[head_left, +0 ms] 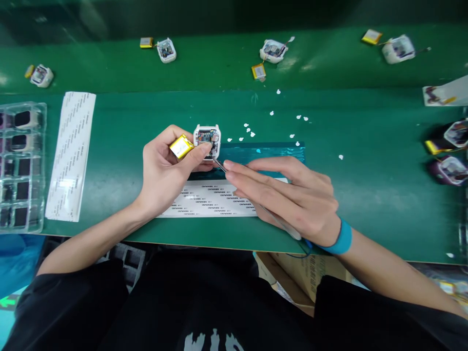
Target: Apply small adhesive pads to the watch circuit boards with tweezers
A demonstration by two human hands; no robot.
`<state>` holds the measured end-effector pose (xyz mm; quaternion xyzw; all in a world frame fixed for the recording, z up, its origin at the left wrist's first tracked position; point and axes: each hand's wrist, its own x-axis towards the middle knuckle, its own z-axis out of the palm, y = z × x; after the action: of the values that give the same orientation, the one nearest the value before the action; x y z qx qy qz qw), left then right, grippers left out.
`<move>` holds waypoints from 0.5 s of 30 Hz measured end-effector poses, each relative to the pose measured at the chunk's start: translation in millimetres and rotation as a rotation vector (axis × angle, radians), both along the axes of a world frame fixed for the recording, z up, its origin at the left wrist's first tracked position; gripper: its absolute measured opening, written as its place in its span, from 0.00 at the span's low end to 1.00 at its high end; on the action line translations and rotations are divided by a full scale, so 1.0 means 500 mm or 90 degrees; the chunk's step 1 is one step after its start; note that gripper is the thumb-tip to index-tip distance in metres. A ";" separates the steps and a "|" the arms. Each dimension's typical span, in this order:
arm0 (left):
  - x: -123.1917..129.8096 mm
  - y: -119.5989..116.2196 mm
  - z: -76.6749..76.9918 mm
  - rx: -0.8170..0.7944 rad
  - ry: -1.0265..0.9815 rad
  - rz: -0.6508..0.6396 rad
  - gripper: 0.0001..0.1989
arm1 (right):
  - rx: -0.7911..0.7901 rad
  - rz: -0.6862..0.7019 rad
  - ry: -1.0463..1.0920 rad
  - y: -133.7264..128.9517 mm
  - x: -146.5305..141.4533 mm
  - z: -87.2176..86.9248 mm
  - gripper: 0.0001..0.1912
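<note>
My left hand [171,161] grips an opened white smartwatch case [206,135] with its circuit board facing up; the thumb presses on the lower part of the board. A yellow-edged battery [182,146] rests beside it against the fingers of that hand. Between the fingers of my right hand [288,195] is a pair of thin metal tweezers [220,165], whose tip reaches the lower edge of the case, close to the left thumb. What the tip touches is too small to make out. Under both hands lies a printed white adhesive sheet [219,199].
Several other opened watch cases with batteries, one a white case [273,50], lie along the back. Small white tabs [271,113] are scattered on the green mat [380,195]. To the left are another printed strip [71,156] and a clear tray [44,165] of watch parts.
</note>
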<state>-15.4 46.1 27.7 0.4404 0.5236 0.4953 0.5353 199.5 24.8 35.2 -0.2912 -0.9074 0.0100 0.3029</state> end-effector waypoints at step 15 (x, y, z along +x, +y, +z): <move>-0.174 0.261 -0.011 0.167 0.488 0.005 0.24 | 0.364 0.022 -0.028 0.048 0.024 -0.011 0.11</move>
<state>-102.6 176.4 22.2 0.6555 0.6195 0.3600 0.2387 211.6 48.6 29.5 -0.1784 -0.8847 -0.2472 0.3527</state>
